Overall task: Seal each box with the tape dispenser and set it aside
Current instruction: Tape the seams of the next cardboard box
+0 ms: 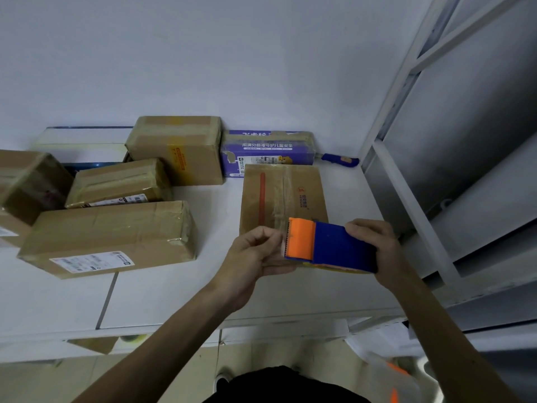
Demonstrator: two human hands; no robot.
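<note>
A flat brown cardboard box [283, 196] with a red stripe and clear tape along its top lies on the white table [162, 295] in front of me. My right hand [374, 245] grips the blue body of the blue and orange tape dispenser [328, 247] over the box's near edge. My left hand [258, 254] pinches at the orange blade end, where the clear tape end sits. The box's near edge is hidden behind my hands and the dispenser.
Several taped brown boxes [113, 237] are piled at the left, one upright box [177, 149] at the back, with a purple printed box [267, 152] by the wall. A blue-handled tool [340, 160] lies at the back right. A grey metal shelf frame [412, 181] borders the right.
</note>
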